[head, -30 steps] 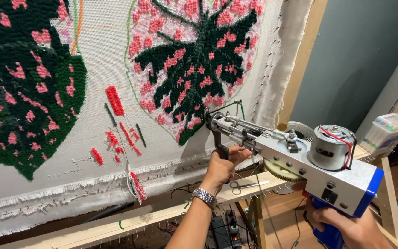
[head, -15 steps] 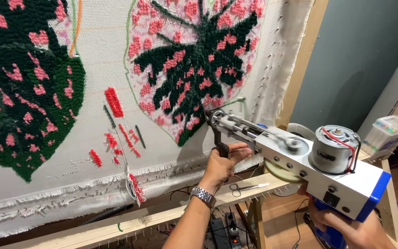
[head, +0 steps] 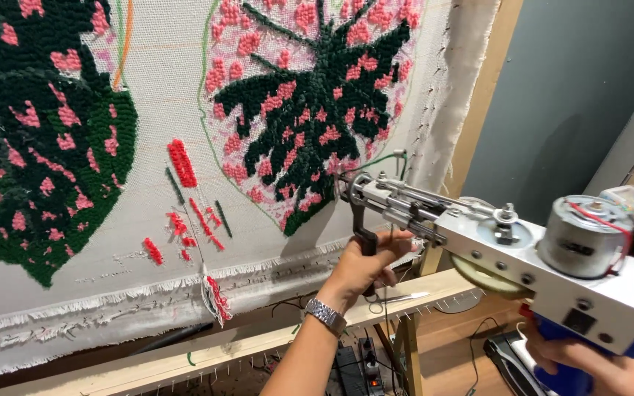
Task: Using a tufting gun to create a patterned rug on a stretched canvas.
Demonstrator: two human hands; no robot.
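Observation:
I hold a white and blue tufting gun (head: pixel 508 249) with a silver motor on top. My left hand (head: pixel 365 264) grips its black front handle, a metal watch on the wrist. My right hand (head: pixel 596 367) is wrapped around the blue rear grip at the lower right edge. The gun's needle tip (head: pixel 343 180) touches the white backing cloth (head: pixel 155 110) at the lower edge of a tufted pink and dark green leaf (head: pixel 317 95). A green yarn strand runs to the needle.
A second green and pink leaf (head: pixel 31 139) fills the cloth's left side. Short red yarn patches (head: pixel 185 191) sit between the leaves. The cloth hangs on a wooden frame (head: pixel 478 125) with tack strips. A power strip (head: pixel 354 367) lies below on the floor.
The gun's tip has moved up and closer to the lower edge of the right leaf. Both hands keep their grip.

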